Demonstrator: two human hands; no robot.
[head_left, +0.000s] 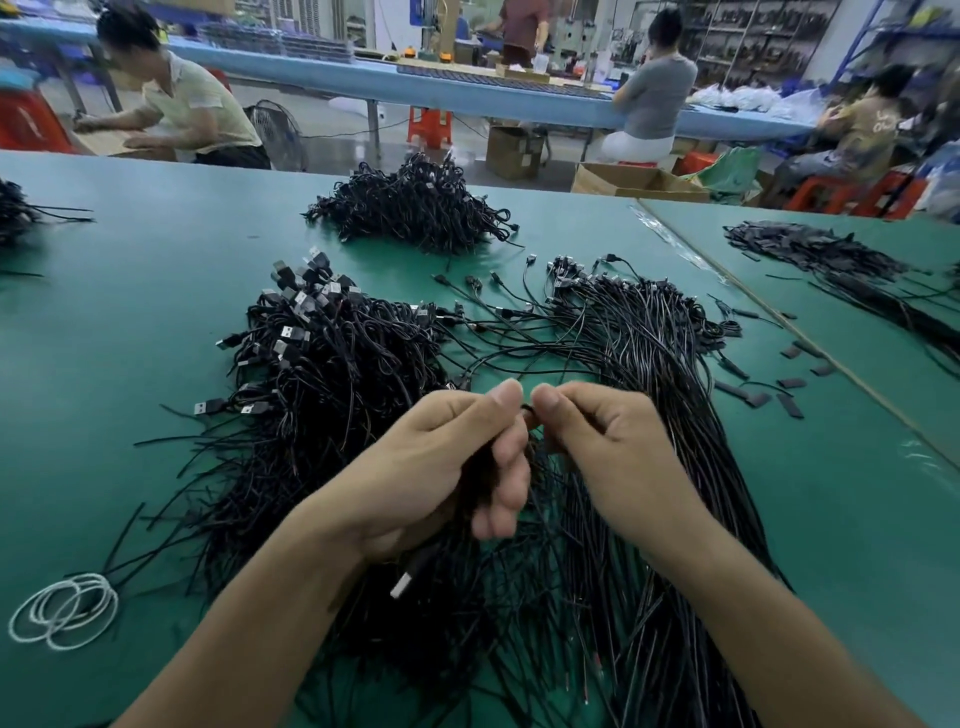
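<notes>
Left hand (441, 467) and right hand (608, 457) pinching 1 black cable (528, 413), cable heaps (332, 364) on green table (130, 322); workbench (311, 73) behind

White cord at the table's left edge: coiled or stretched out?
Coiled: the white cord lies in several overlapping loops on the green table, beside the black cables.

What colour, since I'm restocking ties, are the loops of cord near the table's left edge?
White; the head view shows the loops of cord best.
</notes>
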